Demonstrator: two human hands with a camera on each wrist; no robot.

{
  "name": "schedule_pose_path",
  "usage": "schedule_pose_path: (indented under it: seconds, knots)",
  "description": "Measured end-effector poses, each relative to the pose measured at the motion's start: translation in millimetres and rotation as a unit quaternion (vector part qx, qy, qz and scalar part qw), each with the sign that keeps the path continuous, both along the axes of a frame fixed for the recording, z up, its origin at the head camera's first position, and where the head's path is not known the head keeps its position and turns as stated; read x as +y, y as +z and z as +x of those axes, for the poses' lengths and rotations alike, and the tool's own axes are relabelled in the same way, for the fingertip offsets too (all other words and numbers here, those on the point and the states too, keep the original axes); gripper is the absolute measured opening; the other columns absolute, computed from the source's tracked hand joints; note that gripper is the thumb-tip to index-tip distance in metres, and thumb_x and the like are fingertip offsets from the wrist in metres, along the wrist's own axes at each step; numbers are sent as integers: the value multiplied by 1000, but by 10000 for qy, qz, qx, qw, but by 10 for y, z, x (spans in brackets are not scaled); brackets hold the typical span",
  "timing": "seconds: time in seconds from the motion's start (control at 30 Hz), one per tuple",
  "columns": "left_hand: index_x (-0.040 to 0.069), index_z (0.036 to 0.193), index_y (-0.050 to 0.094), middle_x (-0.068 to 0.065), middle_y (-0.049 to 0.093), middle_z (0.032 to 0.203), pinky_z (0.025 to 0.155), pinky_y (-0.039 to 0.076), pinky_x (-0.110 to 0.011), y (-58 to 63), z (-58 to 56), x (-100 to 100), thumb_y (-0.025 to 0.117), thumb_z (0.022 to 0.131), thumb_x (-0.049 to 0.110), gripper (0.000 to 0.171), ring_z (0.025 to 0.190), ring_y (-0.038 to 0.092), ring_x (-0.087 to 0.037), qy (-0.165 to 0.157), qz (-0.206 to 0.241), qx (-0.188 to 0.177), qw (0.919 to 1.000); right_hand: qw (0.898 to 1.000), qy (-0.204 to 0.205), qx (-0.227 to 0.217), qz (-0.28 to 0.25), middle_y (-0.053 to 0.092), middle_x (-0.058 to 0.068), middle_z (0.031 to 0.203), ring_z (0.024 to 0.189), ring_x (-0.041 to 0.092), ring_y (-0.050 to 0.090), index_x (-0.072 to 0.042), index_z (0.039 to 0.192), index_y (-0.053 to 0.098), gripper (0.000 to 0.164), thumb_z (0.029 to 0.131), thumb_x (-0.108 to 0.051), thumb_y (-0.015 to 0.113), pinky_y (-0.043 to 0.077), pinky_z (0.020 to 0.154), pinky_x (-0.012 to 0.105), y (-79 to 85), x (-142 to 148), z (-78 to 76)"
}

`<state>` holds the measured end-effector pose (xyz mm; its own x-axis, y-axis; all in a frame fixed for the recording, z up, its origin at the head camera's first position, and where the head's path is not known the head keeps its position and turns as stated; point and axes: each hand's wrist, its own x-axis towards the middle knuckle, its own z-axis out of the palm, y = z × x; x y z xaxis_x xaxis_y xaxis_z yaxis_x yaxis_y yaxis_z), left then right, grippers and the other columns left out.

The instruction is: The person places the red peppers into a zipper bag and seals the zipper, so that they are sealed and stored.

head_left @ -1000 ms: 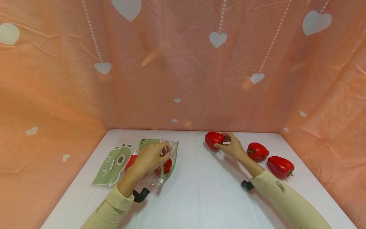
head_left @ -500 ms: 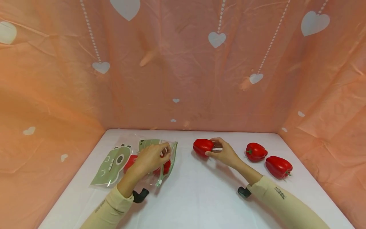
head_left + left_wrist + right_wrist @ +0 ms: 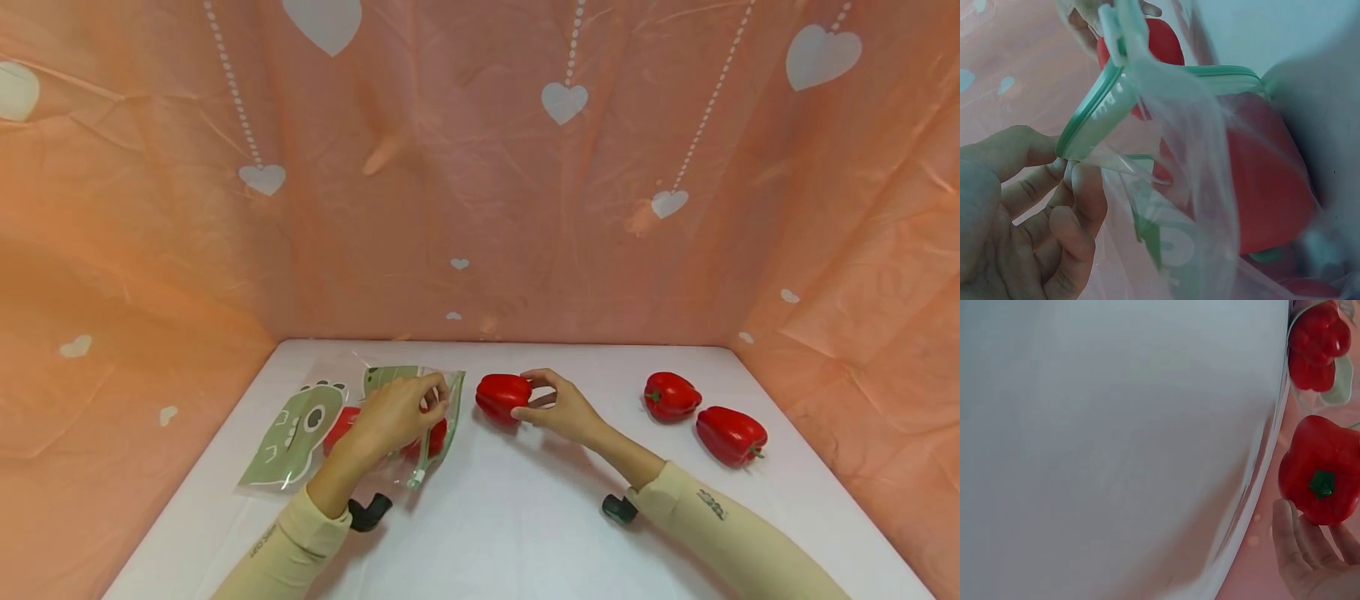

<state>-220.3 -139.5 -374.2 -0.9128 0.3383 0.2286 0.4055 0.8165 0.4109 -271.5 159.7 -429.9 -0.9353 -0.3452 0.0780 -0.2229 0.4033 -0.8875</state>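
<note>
My left hand (image 3: 401, 414) pinches the green-edged mouth of a clear zip bag (image 3: 296, 442) with a green dinosaur print. In the left wrist view its thumb and fingers meet on the green zip edge (image 3: 1088, 115), and the mouth gapes. Red bell peppers (image 3: 1266, 181) lie inside the bag, partly hidden by the plastic and my hand. My right hand (image 3: 562, 408) holds another red bell pepper (image 3: 502, 398) by its stem end, just right of the bag's mouth. The right wrist view shows its green stem (image 3: 1322, 484) facing my fingers.
Two more red bell peppers, one upright-tilted (image 3: 672, 397) and one lying on its side (image 3: 731, 436), are on the right of the white table (image 3: 525, 533). An orange curtain (image 3: 495, 208) with white hearts closes off the back and sides.
My right hand has carried the bell pepper leftward from the back of the table to beside the bag's mouth. My left hand keeps its place on the bag.
</note>
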Motion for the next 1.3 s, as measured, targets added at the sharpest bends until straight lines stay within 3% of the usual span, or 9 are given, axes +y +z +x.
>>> schedule_pose_path:
  seconds: [0.23,0.57,0.9,1.07,1.3]
  knots:
    - [23,97,70,13,67,81,64,47,-32,-18,0,-11,75,98,18,7,71,57,-8,34,25,-22,10000,9985,348,-117,-395,60,27,138,112,40,73,1,148,53,64,93,-11,84,64,83,46,-10,-182,29]
    - [21,99,70,10,68,82,64,49,-31,-16,27,-6,76,97,17,8,72,59,-10,99,71,-105,9999,9972,454,-238,-551,60,27,137,111,39,74,3,146,54,63,93,-9,84,64,83,48,-18,-400,24]
    - [19,101,71,8,70,85,66,51,-32,-1,34,5,78,97,17,9,75,60,-12,91,41,-78,9999,9966,415,-349,-628,64,26,135,111,38,74,5,144,56,61,94,-12,84,64,83,46,-29,-555,6]
    - [19,101,70,7,69,85,67,51,-32,5,31,16,79,97,17,10,76,60,-13,93,44,-179,9998,9917,400,-651,-1033,63,30,136,115,40,73,5,147,53,61,94,-9,82,63,86,50,-52,-593,-21]
    - [18,102,70,7,68,84,64,50,-30,11,32,18,79,97,17,10,73,58,-13,114,73,-263,9996,9902,-16,-857,-1099,68,25,133,114,35,74,8,141,55,60,93,-13,84,62,93,44,-72,-637,-19]
